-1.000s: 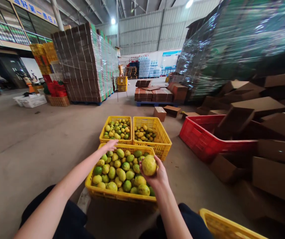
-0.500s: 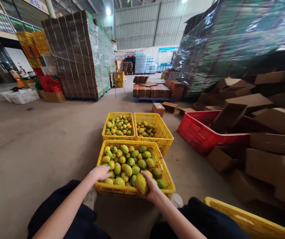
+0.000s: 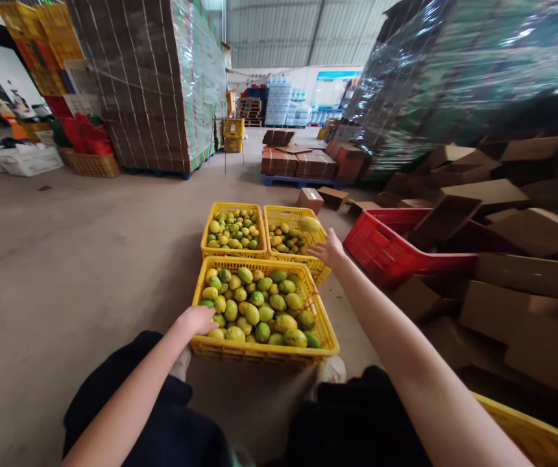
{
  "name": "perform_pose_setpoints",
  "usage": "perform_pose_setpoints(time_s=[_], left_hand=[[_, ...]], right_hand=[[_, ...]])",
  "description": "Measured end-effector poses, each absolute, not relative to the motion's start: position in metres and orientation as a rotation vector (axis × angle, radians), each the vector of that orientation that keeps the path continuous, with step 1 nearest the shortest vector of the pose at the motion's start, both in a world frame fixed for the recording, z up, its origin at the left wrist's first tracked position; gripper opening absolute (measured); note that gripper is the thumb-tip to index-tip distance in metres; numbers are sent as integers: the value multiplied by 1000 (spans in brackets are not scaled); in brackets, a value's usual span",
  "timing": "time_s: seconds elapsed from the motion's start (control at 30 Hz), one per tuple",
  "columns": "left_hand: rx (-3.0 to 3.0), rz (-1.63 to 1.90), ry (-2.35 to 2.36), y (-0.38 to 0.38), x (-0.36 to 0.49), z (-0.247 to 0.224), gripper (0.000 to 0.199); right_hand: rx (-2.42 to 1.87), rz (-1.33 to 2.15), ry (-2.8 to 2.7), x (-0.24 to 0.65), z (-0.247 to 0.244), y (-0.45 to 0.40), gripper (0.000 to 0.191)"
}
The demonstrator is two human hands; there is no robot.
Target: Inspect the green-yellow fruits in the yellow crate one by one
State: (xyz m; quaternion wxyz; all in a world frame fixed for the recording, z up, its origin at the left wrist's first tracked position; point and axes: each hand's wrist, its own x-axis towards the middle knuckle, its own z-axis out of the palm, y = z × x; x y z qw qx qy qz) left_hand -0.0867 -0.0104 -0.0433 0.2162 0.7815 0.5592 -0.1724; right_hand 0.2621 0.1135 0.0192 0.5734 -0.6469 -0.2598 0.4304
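Note:
The front yellow crate is full of green and yellow lemons. My left hand rests at its left rim, fingers loosely extended over the fruit and partly hidden, with nothing visible in its grasp. Stretched forward, my right hand is at the right side of the back right crate, fingers apart. Just beyond those fingers a yellowish lemon appears in the air above that crate, seemingly free of the hand. Lemons lie in the left part of this crate.
Beside it stands a back left yellow crate filled with smaller-looking lemons. To the right are a red crate and a heap of cardboard boxes. Another yellow crate is at lower right. Wrapped pallet stacks rise behind.
My right hand has moved from the front crate forward to the back right crate and let go of the lemon it held. My left hand has stayed at the left rim.

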Motion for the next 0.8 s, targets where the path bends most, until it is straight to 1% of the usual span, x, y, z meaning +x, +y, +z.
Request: perform_pose_setpoints(time_s=[0.1, 0.2, 0.27, 0.33, 0.37, 0.47, 0.6, 0.7, 0.8], left_hand=[[2171, -481, 1535, -11, -86, -42, 33], [2171, -497, 1506, -10, -86, -38, 36], [2162, -513, 1500, -8, -87, -33, 38], [2155, -520, 1500, -5, -88, -27, 39], [2154, -521, 1501, -4, -89, -24, 40], [2165, -511, 1513, -1, -92, -17, 42], [2137, -432, 1576, 2, -97, -14, 42], [2112, -344, 1593, 3, -102, -12, 42], [2082, -320, 1636, 5, -106, -8, 41]], right_hand=[[-1699, 1031, -700, 271, -14, 99, 30], [-1861, 1072, -814, 267, -69, 59, 37], [-1949, 1077, -887, 264, -104, 32, 36], [-1999, 1066, -956, 263, -131, 12, 20], [-2013, 1058, -987, 264, -141, 6, 22], [-2036, 1022, -1050, 266, -161, 4, 39], [-2014, 985, -1074, 265, -175, 24, 46], [-1986, 974, -1047, 259, -182, 40, 43], [-1968, 968, -1010, 253, -188, 52, 32]])
